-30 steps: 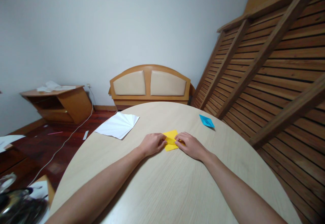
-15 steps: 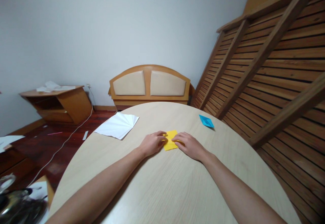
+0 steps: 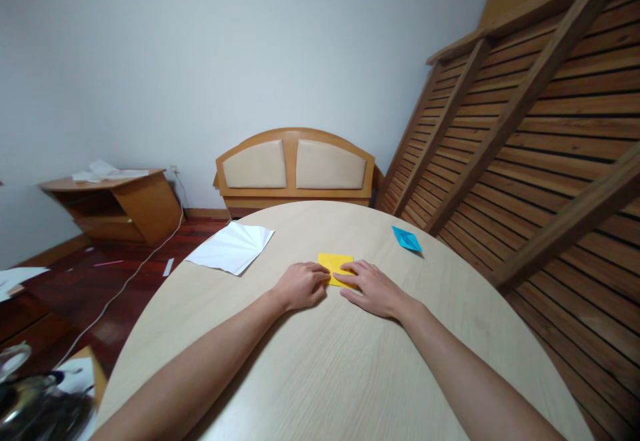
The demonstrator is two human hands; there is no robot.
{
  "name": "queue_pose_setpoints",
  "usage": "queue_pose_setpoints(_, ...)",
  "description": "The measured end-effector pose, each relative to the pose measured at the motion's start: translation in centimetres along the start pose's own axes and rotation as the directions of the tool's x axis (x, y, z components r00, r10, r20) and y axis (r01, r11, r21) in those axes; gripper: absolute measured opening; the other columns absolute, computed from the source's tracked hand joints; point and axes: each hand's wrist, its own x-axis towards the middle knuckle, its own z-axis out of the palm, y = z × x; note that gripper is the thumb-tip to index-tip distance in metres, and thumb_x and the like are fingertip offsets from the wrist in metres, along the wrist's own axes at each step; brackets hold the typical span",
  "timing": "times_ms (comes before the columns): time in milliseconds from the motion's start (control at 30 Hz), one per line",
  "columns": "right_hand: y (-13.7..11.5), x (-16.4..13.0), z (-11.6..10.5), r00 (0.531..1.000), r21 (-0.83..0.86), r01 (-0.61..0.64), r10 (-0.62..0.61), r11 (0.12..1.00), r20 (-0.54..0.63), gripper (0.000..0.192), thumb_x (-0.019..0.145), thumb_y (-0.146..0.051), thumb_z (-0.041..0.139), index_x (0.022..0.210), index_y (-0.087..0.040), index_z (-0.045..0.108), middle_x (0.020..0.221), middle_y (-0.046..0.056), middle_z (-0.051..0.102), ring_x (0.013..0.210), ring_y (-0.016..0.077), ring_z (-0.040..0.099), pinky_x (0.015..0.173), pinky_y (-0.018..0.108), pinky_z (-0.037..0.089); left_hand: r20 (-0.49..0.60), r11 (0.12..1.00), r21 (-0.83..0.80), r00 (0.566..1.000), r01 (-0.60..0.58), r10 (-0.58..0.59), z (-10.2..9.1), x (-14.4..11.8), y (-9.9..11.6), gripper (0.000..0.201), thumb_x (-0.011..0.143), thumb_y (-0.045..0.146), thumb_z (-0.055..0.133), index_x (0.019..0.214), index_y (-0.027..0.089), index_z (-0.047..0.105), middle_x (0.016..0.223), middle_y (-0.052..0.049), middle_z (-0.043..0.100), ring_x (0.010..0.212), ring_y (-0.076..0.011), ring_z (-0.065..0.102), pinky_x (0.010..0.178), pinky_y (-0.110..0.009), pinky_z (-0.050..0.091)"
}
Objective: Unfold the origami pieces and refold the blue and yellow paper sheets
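Note:
A yellow folded paper [image 3: 334,261] lies on the round table in front of me. My left hand [image 3: 303,285] rests at its left edge, fingers curled close together with the tips on the paper. Part of the paper's left side is hidden under them. From the right, my right hand [image 3: 371,287] reaches over the paper with its fingers stretched out and lying across the surface. Its thumb stands apart on the near side, off the paper's lower edge.
On the pale round table [image 3: 320,374], a creased white paper [image 3: 231,247] lies at the left. A blue folded paper [image 3: 407,239] is at the right. A wooden slatted frame [image 3: 540,141] leans beyond the right edge; a headboard [image 3: 295,161] stands behind.
The yellow paper has turned, so its far edge now runs nearly level. My right hand's fingers have stretched further over it, and my left fingertips have closed up at its edge.

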Motion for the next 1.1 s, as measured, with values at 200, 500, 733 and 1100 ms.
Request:
queue_pose_setpoints(200,-0.6,0.0,-0.2,0.999,-0.028,0.003,-0.002,1.0,0.036,0.047,0.093,-0.052,0.052,0.135,-0.032,0.058,0.131,0.01,0.058,0.122,0.0285,0.048,0.104,0.045,0.037,-0.029,0.998,0.02,0.998,0.063,-0.063,0.3,0.1,-0.1,0.029,0.091,0.022,0.046,0.106,0.021,0.07,0.12,-0.004,0.07,0.104,-0.0202,0.067,0.094,-0.033,0.052)
queue_pose_setpoints(500,-1.1,0.2,-0.2,0.996,0.044,0.07,-0.067,0.997,-0.065,0.039,0.087,-0.043,0.063,0.121,-0.026,0.069,0.117,0.009,0.069,0.108,0.0261,0.059,0.099,0.043,0.042,-0.046,0.992,0.029,0.991,0.125,-0.124,0.4,0.2,-0.2,0.026,0.094,0.024,0.044,0.107,0.019,0.067,0.123,-0.008,0.067,0.116,-0.0218,0.061,0.106,-0.037,0.046)
queue_pose_setpoints(733,-1.1,0.3,-0.1,0.982,0.142,0.168,-0.152,0.975,-0.116,0.025,0.087,-0.029,0.063,0.108,-0.026,0.074,0.111,0.005,0.074,0.101,0.0229,0.065,0.097,0.041,0.045,-0.03,0.978,-0.028,0.978,0.206,-0.207,0.7,0.1,-0.5,0.028,0.093,0.032,0.05,0.114,0.021,0.066,0.13,-0.007,0.064,0.12,-0.0238,0.058,0.105,-0.039,0.046)
queue_pose_setpoints(1100,-1.1,0.1,0.7,0.978,0.207,0.145,-0.109,0.968,-0.176,0.03,0.085,-0.019,0.059,0.114,-0.021,0.067,0.115,0.008,0.07,0.11,0.0235,0.061,0.099,0.041,0.047,-0.025,0.981,-0.036,0.981,0.19,-0.191,0.6,-0.1,-0.8,0.039,0.091,0.041,0.055,0.121,0.021,0.067,0.132,-0.008,0.063,0.121,-0.0258,0.057,0.105,-0.04,0.045)
